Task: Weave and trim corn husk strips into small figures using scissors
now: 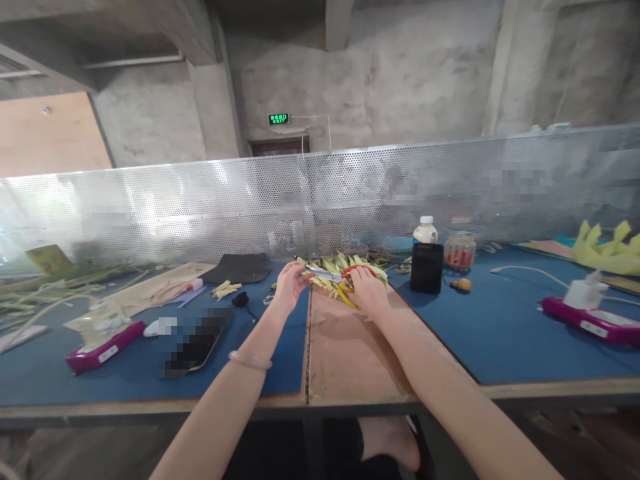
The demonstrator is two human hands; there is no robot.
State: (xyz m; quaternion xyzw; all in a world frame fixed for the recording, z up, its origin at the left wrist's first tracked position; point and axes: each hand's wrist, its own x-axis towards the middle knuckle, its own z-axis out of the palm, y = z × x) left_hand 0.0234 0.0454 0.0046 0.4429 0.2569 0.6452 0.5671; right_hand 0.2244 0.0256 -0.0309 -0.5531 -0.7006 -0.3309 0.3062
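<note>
My right hand [367, 288] is closed around the red handles of a pair of scissors [327, 274], its silver blades pointing left. At the blade tips, my left hand [291, 287] has its fingers bent together around something small with a dark end, too small to name. A bracelet [250, 361] circles the left wrist. Behind and under the hands lies a heap of pale green and yellow leaf strips [373, 267]. A yellow strip-like thing [346, 297] sticks out beneath the right hand, its kind unclear.
A wooden board [350, 360] lies between blue mats. On the right stand a black box-like thing [426, 268], a bottle [425, 231], a jar [459, 251] and a purple power strip [585, 321]. On the left are a phone [200, 343] and another power strip [105, 348]. A perforated metal screen [225, 200] runs behind.
</note>
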